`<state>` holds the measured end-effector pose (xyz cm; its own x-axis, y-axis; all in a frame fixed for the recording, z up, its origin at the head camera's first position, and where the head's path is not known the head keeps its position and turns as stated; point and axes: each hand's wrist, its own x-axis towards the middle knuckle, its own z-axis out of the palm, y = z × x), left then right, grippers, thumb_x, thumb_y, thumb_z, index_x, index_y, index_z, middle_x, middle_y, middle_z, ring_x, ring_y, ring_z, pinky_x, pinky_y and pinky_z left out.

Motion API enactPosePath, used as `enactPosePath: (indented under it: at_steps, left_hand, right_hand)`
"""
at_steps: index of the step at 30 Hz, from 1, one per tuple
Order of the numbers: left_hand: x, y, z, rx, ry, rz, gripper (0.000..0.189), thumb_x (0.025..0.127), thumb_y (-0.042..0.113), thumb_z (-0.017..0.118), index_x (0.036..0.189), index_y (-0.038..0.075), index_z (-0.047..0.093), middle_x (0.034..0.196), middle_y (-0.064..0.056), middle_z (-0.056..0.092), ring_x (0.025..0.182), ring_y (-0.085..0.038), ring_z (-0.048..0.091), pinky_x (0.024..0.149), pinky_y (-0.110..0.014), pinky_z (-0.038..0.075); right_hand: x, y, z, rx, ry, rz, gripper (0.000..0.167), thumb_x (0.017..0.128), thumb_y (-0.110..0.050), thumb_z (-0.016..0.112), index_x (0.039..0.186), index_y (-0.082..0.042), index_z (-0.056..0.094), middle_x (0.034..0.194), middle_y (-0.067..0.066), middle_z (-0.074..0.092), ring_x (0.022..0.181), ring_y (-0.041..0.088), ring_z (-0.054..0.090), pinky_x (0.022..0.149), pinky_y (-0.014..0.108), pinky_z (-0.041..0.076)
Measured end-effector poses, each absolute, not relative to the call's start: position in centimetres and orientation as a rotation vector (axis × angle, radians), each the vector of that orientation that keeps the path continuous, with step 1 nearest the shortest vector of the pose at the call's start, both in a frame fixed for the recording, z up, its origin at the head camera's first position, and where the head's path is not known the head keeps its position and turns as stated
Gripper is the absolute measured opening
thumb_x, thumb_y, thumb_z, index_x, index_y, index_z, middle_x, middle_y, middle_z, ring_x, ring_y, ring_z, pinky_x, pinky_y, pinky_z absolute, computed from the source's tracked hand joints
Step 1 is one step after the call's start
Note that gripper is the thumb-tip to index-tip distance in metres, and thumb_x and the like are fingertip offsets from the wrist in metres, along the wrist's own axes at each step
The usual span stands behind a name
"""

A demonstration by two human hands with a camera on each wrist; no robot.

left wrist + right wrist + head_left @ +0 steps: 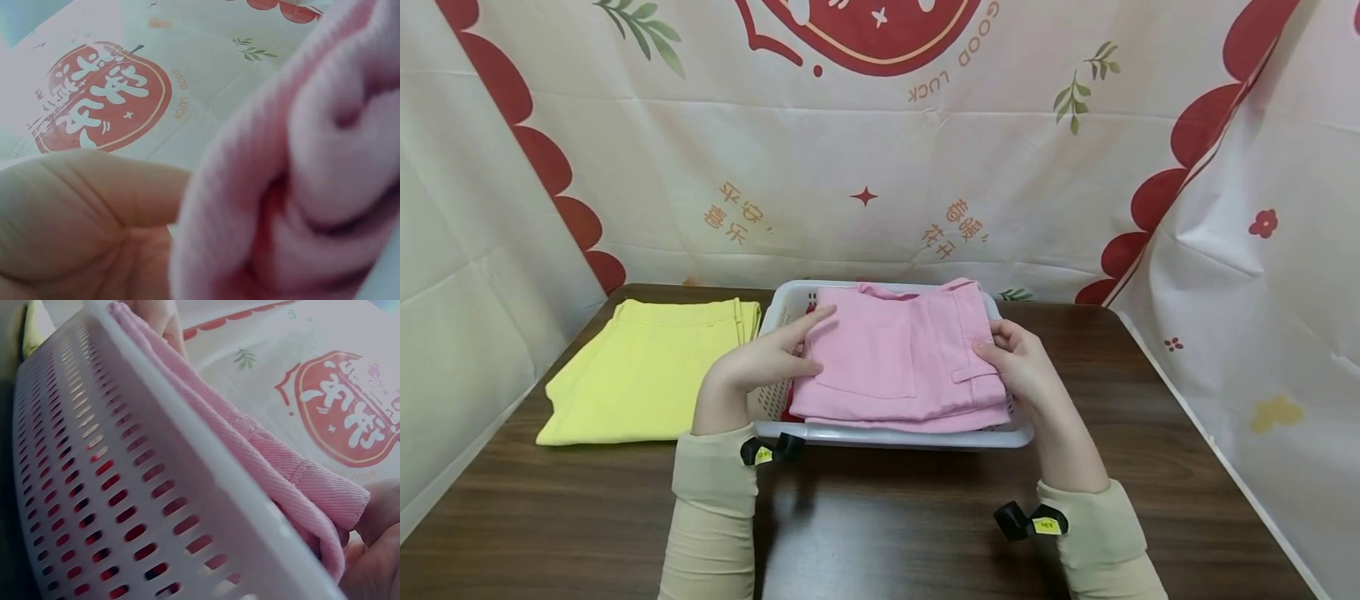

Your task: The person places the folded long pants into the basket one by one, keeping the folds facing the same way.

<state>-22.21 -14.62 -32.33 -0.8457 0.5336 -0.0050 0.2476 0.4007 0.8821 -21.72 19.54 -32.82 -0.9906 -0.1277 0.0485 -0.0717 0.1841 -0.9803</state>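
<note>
Pink trousers [880, 354], folding apparently done, unreleased: right hand [1028, 367] pinches the three-o'clock edge; left hand [756, 360], spread, touches nine o'clock. White basket [895, 435] beneath, red cloth [787, 408] inside. Yellow trousers [640, 375], folded, outside it at nine o'clock on the desk [880, 533].

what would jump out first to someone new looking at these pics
Probably the folded pink garment in the middle, over the white basket, with the left hand touching one side and the right hand pinching the other. Next, the bright yellow garment on the table, left of the basket. Behind, a big red emblem stands out on the pale backdrop.
</note>
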Motion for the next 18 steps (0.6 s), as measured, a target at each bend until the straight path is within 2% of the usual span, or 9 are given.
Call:
enactPosePath:
  at_steps: [3, 6, 12, 18]
  left_hand:
    - [-22.1, -14.7, -32.5, 0.716, 2.426, 1.315, 0.066, 0.09, 0.0, 0.058, 0.15, 0.01, 0.032, 0.155, -0.012, 0.022, 0.14, -0.029, 0.018, 0.108, -0.048, 0.028]
    - [-22.1, -14.8, -32.5, 0.718, 2.464, 1.245, 0.059, 0.09, 0.001, 0.057, 0.146, 0.006, 0.039, 0.15, -0.017, 0.032, 0.138, -0.032, 0.024, 0.108, -0.05, 0.026]
    - [-22.2, -14.8, -32.5, 0.689, 2.502, 1.182, 0.056, 0.09, -0.001, 0.056, 0.144, 0.002, 0.041, 0.147, -0.021, 0.036, 0.132, -0.032, 0.031, 0.104, -0.047, 0.033]
    - [-22.2, -14.4, -32.3, 0.709, 2.553, 1.176, 0.055, 0.087, -0.004, 0.056, 0.14, -0.002, 0.044, 0.142, -0.022, 0.042, 0.121, -0.031, 0.039, 0.095, -0.039, 0.038]
  right_hand:
    - [-22.0, 19.5, -33.4, -0.204, 2.418, -1.924, 0.033, 0.095, -0.001, 0.051, 0.125, 0.012, 0.044, 0.1, 0.012, 0.061, 0.078, 0.008, 0.06, 0.069, 0.024, 0.052]
    - [-22.3, 19.4, -33.8, -0.197, 2.426, -1.914, 0.033, 0.095, 0.0, 0.051, 0.125, 0.013, 0.045, 0.103, 0.015, 0.061, 0.079, 0.008, 0.06, 0.07, 0.023, 0.052]
    - [-22.5, 19.3, -34.2, -0.188, 2.42, -1.917, 0.032, 0.095, 0.0, 0.052, 0.124, 0.012, 0.046, 0.104, 0.016, 0.062, 0.079, 0.008, 0.06, 0.07, 0.023, 0.052]
    - [-22.4, 19.3, -34.2, -0.182, 2.431, -1.916, 0.031, 0.095, 0.0, 0.052, 0.123, 0.012, 0.047, 0.105, 0.017, 0.062, 0.078, 0.007, 0.06, 0.069, 0.023, 0.051]
